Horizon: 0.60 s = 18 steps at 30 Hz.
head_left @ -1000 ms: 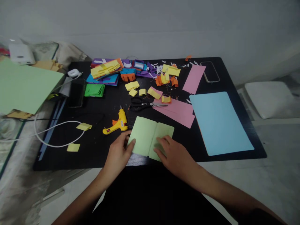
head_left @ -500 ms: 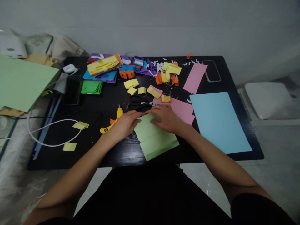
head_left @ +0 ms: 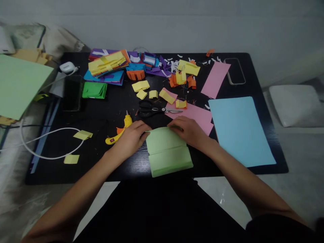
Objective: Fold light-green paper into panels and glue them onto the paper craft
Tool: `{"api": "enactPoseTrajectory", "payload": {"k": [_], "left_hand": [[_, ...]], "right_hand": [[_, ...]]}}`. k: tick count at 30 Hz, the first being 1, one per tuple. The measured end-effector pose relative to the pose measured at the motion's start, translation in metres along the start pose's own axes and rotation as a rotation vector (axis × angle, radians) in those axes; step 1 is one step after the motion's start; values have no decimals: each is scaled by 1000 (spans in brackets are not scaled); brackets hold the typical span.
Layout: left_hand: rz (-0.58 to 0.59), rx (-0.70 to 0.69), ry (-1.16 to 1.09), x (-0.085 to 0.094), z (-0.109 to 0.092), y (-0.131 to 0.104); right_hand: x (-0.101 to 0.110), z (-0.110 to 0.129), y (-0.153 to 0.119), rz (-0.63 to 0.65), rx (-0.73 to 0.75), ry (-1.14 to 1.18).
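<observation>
Head: left hand (head_left: 133, 135) and right hand (head_left: 189, 131) curl at green paper (head_left: 165, 143).

Craft workspace, glue gun (head_left: 128, 120), scissors (head_left: 162, 110), paper scraps (head_left: 180, 78)

Scissors (head_left: 159, 110) obstruct beyond green card (head_left: 167, 140); tabletop (head_left: 98, 147) just left of glue gun (head_left: 128, 120) free

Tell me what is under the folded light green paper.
Around the light green paper, the black table shows. The left hand and right hand touch the paper's far corners. Whatever lies directly beneath the paper is covered, so it cannot be seen.
</observation>
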State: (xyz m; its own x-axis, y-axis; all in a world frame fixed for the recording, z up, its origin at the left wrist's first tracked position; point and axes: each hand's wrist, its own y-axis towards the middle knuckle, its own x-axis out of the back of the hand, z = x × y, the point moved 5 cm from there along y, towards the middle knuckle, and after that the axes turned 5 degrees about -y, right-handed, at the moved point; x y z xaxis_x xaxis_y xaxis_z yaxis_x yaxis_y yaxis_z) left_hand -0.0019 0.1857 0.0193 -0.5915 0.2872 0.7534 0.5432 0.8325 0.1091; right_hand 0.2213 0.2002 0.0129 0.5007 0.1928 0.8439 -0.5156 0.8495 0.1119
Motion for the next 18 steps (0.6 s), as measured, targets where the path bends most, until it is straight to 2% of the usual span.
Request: {"api": "enactPoseTrajectory", "payload": {"k": [6, 12, 18], "left_hand": [[-83, -203, 132, -9, -18, -20], [-70, -275, 287, -16, -27, -36], [-134, -246, 251, -20, -41, -31]], "right_hand": [[4, 21, -30, -247, 227, -243], [1, 34, -43, -297, 240, -325], [1, 40, -47, -301, 200, -363]]}}
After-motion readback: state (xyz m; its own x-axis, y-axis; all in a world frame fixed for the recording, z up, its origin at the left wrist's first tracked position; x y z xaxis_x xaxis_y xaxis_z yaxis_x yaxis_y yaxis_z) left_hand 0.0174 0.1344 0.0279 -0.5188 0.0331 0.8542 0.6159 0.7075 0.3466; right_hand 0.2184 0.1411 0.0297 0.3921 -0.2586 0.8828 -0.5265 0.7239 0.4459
